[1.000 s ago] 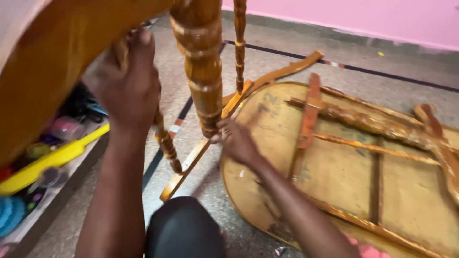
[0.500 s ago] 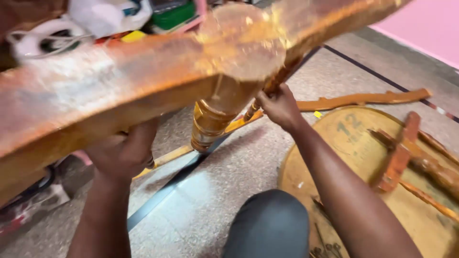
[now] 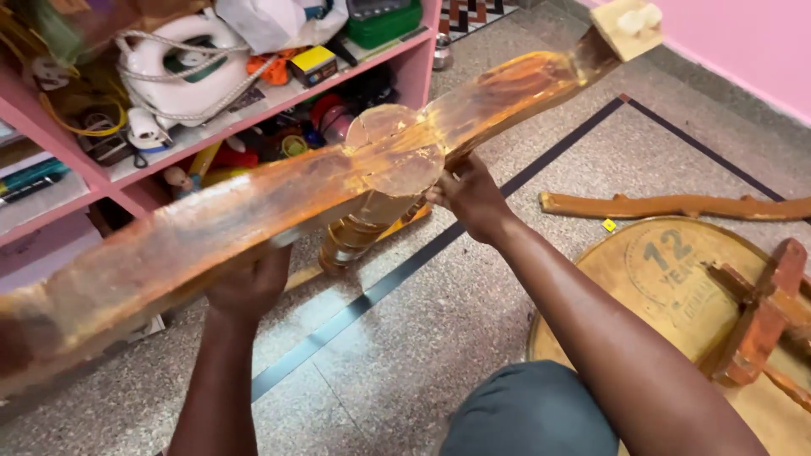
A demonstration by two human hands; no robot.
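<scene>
A long curved wooden furniture piece (image 3: 253, 211), orange-brown and glossy, is held across the view from lower left to upper right. A round turned leg (image 3: 372, 219) is joined at its middle, its flat end facing the camera.

The left hand (image 3: 249, 283) is placed under the beam, left of the leg; the fingers are curled up around the lower edge and are mostly hidden behind the wood, so a grip on the beam is read. The right hand (image 3: 469, 198) is set just right of the leg, fingers (image 3: 439, 192) closed against the underside of the beam where leg and beam meet.

Beyond the fingers, a pink shelf unit (image 3: 127, 169) is seen. On its upper board are kept a white clothes iron (image 3: 182, 63) wrapped in its cord, a yellow box (image 3: 312, 61), a green case (image 3: 384, 17) and a white bag (image 3: 270, 21). In the lower compartment, small coloured toys and bits (image 3: 279, 143) are packed; these cannot be told apart.

To the right of the right hand, on the speckled floor (image 3: 405, 355), a loose curved wooden rail (image 3: 667, 205) is laid. Nearer the wrist side, a round wooden tabletop (image 3: 659, 279) is lying underside up, with a wooden brace (image 3: 760, 317) fixed on it.
</scene>
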